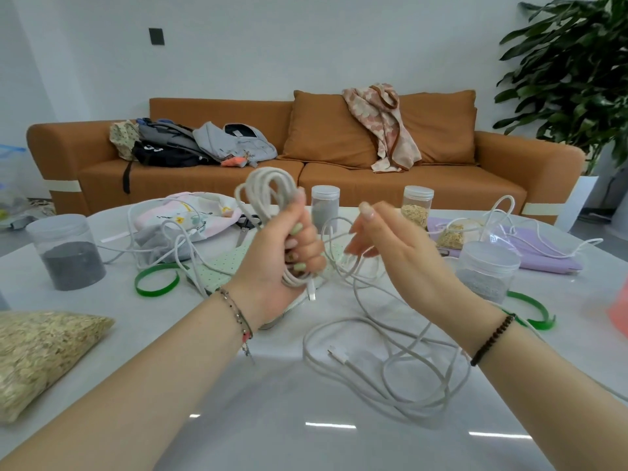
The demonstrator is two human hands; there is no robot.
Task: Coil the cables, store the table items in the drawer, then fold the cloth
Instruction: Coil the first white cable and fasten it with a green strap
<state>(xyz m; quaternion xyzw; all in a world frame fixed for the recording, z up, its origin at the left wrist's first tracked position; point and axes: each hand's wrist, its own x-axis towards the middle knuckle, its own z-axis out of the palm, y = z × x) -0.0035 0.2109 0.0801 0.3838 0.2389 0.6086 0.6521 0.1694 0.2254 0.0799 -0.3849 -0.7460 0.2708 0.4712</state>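
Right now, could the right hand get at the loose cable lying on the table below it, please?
Probably yes: the loose cable lies in the open on the table just below the right hand, with nothing over it. The left hand is busy gripping the coil.

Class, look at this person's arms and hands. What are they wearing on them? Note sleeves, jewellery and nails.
No sleeves show; both forearms are bare. The left hand has pale green painted nails, and its wrist carries a thin bracelet with small dark beads and a red charm. The right hand has long pale nails, and its wrist carries a dark bead bracelet.
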